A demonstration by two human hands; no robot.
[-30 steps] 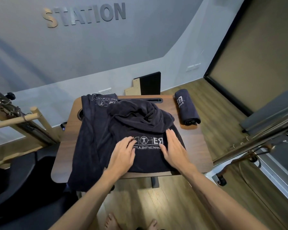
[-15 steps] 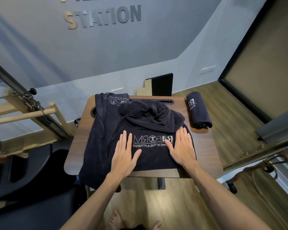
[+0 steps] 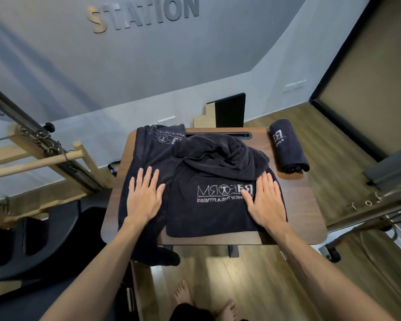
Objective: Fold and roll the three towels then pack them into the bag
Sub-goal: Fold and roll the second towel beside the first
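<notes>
A dark towel with a white logo (image 3: pixel 218 181) lies on the small wooden table (image 3: pixel 303 214), its far part bunched up. My right hand (image 3: pixel 264 202) presses flat on its right edge. A second dark towel (image 3: pixel 148 154) lies flat along the table's left side and hangs over the near edge. My left hand (image 3: pixel 145 195) rests flat on that second towel, fingers spread. A third towel, rolled up (image 3: pixel 286 145), sits at the table's far right corner. No bag is in view.
A wooden and metal exercise frame (image 3: pixel 44 149) stands at the left, with a black seat (image 3: pixel 33 246) below it. A metal rail (image 3: pixel 380 198) runs along the right. A black board (image 3: pixel 229 110) leans against the wall behind the table. My bare feet (image 3: pixel 183 295) are on the wooden floor.
Both hands have slid apart over the logo towel. The left hand has moved off it onto the left towel, the right hand to the towel's right edge.
</notes>
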